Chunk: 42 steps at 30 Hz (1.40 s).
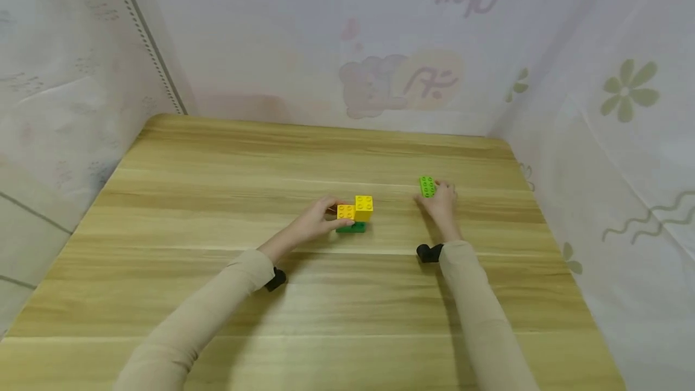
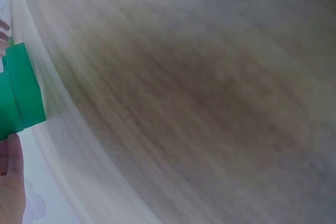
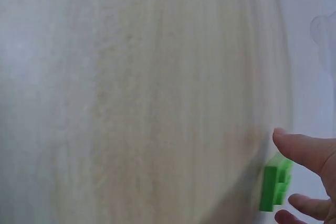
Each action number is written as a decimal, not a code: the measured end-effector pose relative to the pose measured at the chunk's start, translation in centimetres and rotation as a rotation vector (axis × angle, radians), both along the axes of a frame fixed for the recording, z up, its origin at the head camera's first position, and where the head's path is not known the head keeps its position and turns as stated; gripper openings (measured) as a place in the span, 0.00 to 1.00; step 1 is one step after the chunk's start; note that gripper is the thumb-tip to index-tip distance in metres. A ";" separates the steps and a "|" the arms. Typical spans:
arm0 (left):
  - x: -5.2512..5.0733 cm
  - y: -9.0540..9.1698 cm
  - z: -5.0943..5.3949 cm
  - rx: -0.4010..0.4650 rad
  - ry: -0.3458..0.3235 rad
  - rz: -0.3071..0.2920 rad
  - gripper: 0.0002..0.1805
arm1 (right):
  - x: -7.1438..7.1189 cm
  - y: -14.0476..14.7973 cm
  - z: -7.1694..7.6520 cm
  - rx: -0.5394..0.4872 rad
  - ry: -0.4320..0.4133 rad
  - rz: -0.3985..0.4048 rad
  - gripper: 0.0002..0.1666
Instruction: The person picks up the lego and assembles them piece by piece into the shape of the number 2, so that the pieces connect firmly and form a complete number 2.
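Note:
My left hand [image 1: 313, 221] grips a small stack of toy building bricks near the middle of the table. Two yellow bricks [image 1: 364, 207] show at its top, one standing higher than the other, with a dark green brick [image 1: 350, 228] below. In the left wrist view, green bricks [image 2: 23, 85] appear at the left edge with a finger against their underside. Farther right, my right hand [image 1: 444, 201] is at a light green studded brick [image 1: 427, 186]. The right wrist view has thumb and fingers spread around this brick [image 3: 269, 188], with gaps visible between them and it.
The wood-grain table [image 1: 347, 318] has rounded far corners. A printed pale cloth [image 1: 260, 35] hangs behind it and along both sides. Black wrist devices [image 1: 429, 253] sit at both sleeves' cuffs, close above the tabletop.

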<state>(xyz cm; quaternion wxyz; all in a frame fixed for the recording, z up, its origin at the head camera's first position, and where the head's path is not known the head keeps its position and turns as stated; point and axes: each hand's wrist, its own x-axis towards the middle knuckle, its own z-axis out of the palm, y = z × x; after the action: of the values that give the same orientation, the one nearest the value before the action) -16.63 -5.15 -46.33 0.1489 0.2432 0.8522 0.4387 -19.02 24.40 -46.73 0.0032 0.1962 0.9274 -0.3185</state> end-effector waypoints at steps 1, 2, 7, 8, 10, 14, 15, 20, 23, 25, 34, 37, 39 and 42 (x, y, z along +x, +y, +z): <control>0.0 0.1 0.0 0.000 0.000 -0.002 0.29 | -0.1 0.1 -0.1 0.001 -0.018 -0.011 0.44; 0.0 0.1 0.0 0.001 -0.001 -0.004 0.29 | -0.1 0.3 -0.2 -0.001 -0.031 -0.023 0.44; 0.0 0.3 -0.1 0.000 -0.009 -0.002 0.29 | -0.2 0.4 -0.4 0.026 -0.061 -0.058 0.42; 0.0 0.3 -0.1 0.002 -0.012 0.001 0.29 | -0.3 0.3 -0.5 0.033 -0.056 -0.065 0.41; -0.1 0.4 0.0 0.004 -0.014 0.005 0.29 | -0.4 0.3 -0.5 0.044 -0.047 -0.076 0.40; -0.2 0.3 -0.1 0.015 -0.008 0.006 0.28 | -0.7 0.1 -0.7 0.058 -0.038 -0.102 0.37; -0.2 0.3 -0.1 0.017 -0.001 0.003 0.28 | -0.7 0.1 -0.7 0.061 -0.037 -0.105 0.36; -0.3 0.3 -0.1 0.017 -0.005 0.010 0.28 | -0.9 -0.2 -0.8 0.063 -0.010 -0.114 0.32; -0.3 0.3 -0.1 0.016 -0.004 0.015 0.28 | -0.9 -0.3 -0.9 0.067 0.015 -0.114 0.31; -0.3 0.2 -0.1 0.022 -0.004 0.012 0.28 | -0.9 -0.4 -0.9 0.070 0.031 -0.111 0.30; 0.0 0.1 -0.4 0.037 -0.018 0.003 0.29 | -0.2 -1.5 -0.9 0.032 0.096 -0.068 0.29; 0.0 0.0 -0.4 0.043 -0.008 0.003 0.29 | -0.2 -2.0 -0.7 -0.011 0.115 -0.050 0.30; 0.0 0.0 -0.4 0.046 -0.005 0.003 0.29 | -0.2 -2.2 -0.5 -0.054 0.115 -0.044 0.30; 0.1 0.0 -0.4 0.047 -0.009 0.007 0.29 | -0.1 -2.6 -0.3 -0.116 0.101 -0.026 0.31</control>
<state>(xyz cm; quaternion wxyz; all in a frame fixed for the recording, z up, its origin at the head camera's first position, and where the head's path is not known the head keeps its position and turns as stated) -16.56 -5.15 -46.73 0.1453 0.2416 0.8418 0.4603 -19.16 21.84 -47.00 -0.0361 0.1915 0.9037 -0.3814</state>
